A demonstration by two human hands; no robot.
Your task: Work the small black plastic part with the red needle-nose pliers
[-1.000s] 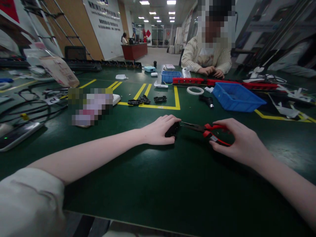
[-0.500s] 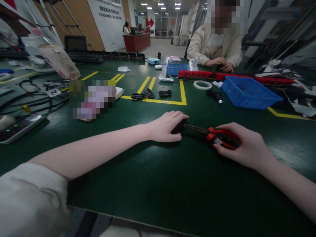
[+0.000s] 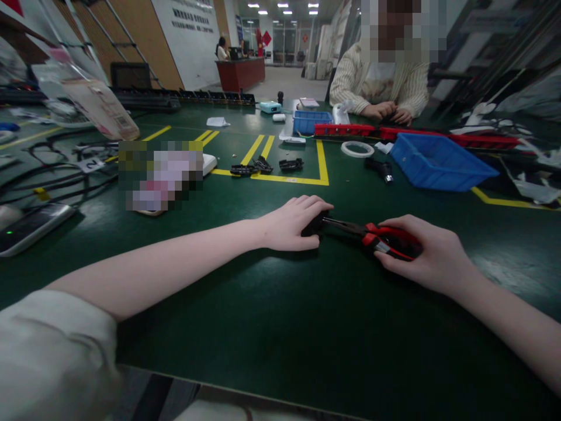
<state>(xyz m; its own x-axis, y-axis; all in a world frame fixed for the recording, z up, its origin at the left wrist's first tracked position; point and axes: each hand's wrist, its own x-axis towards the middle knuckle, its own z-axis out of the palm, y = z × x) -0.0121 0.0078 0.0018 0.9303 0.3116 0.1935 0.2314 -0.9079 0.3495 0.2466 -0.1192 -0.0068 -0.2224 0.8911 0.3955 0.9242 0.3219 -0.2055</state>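
1. Black part (image 3: 316,224) sits low over the green desk (image 3: 263,327), partly hidden by the left hand (image 3: 291,225), whose thumb and fingers are clamped around it.
2. The right hand (image 3: 429,251) is closed around the spread red handles of the pliers (image 3: 371,240); their narrow dark nose points at the black part, and its tip is at the part's edge. Whether the tip grips anything, I cannot tell.
3. At the left lies a device with a green light (image 3: 37,230), near looped black cables (image 3: 52,193).
4. Beyond the left hand, three small black pieces (image 3: 291,164) lie by yellow tape lines (image 3: 323,161), two of them close together and one apart.
5. Farther right are a black tool with a metal tip (image 3: 380,169), a white ring (image 3: 346,153) and a large blue bin (image 3: 442,169). The bin is open at the top, and bare blue inner walls show.
6. A clear bottle (image 3: 103,108) leans at the left; its contents are unclear behind the label.
7. Behind the ring is a small blue basket (image 3: 312,124), its contents too small to tell, beside a long red strip (image 3: 346,130).
8. Across the desk, a person in a striped shirt (image 3: 350,82) rests both hands close together behind the strip.
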